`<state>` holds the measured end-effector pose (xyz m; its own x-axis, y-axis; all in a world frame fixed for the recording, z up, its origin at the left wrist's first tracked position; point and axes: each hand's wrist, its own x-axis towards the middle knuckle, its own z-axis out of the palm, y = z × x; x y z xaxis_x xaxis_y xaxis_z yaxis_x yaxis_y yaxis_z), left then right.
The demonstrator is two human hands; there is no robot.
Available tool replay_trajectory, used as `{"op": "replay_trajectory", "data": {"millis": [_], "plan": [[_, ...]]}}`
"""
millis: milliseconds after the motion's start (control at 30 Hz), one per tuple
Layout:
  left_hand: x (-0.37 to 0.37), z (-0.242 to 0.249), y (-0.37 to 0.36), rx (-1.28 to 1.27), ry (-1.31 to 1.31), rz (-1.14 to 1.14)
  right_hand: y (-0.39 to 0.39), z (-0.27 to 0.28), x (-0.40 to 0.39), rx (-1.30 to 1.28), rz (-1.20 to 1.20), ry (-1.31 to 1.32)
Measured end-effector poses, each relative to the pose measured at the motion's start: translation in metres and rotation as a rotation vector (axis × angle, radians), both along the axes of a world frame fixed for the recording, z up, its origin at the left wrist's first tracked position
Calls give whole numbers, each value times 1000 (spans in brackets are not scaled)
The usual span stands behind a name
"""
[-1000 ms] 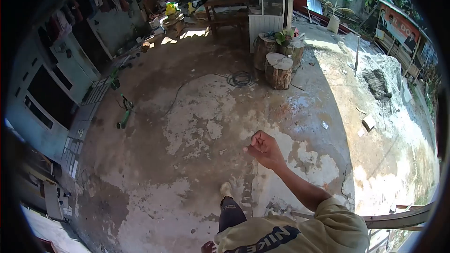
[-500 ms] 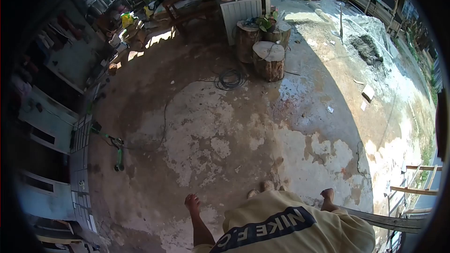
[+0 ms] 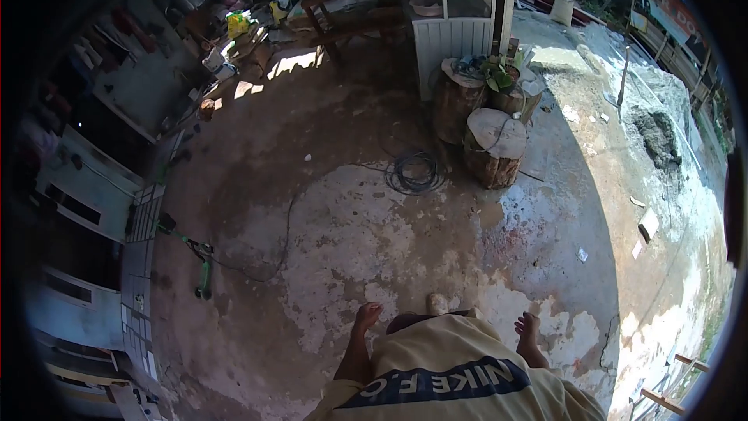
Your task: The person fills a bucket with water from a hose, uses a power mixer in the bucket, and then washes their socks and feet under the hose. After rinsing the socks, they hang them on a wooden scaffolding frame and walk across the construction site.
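Note:
My left hand (image 3: 366, 316) hangs at my side over the patchy concrete floor (image 3: 335, 226), fingers loosely apart and holding nothing. My right hand (image 3: 528, 327) hangs on the other side, relaxed and likewise holding nothing. Between them are my beige shirt (image 3: 452, 378) with dark lettering and the tip of one shoe (image 3: 438, 302). Neither hand touches anything. The nearest object is a thin cable (image 3: 288, 226) lying on the floor ahead of my left hand.
A coiled black cable (image 3: 413, 173) lies beside two tree stumps (image 3: 495, 148), one carrying a potted plant (image 3: 502, 78). A green tool (image 3: 204, 269) lies at the left. Behind stand a white cabinet (image 3: 460, 35) and a wooden bench (image 3: 351, 19). A cement pile (image 3: 658, 136) sits far right.
My right hand, raised as a fist in front of me a second ago, has dropped to my side. The view has moved closer to the stumps and cable coil.

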<state>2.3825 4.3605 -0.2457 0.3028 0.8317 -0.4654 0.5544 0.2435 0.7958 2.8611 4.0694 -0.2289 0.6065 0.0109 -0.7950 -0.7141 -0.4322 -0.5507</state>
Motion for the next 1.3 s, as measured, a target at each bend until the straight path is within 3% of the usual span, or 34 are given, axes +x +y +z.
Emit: {"op": "replay_trajectory", "data": {"millis": [67,133,167,233,333,467,567,733,833,967,1000,1067,1267,1300], "plan": [[-5,-1,-6,-141,35,-29,151,35,47,218,499,-300],[-16,8,-1,-307,83,118,279,123,68,239,964,-942],[-25,3,2,-326,94,103,330,183,67,331,1000,-905],[-42,-12,9,-671,-75,551,405,237,86,404,1085,-1208],[-32,-9,45,-762,-108,808,481,296,109,558,887,-1104],[11,-3,135,-673,-142,882,555,304,157,547,670,-1164],[50,16,222,-563,-187,845,595,309,200,612,558,-1160],[116,57,399,-371,-183,694,679,397,266,836,303,-1220],[142,68,494,-302,-170,615,719,478,295,783,204,-1321],[134,26,591,-147,-106,423,779,559,361,832,186,-1564],[127,10,610,-4,-73,389,798,576,386,828,172,-1637],[136,1,629,143,-47,394,834,617,427,811,159,-1733],[179,36,631,28,-365,921,963,733,552,660,-58,-2091],[184,40,618,29,-413,969,984,748,556,617,-111,-2033]]}}
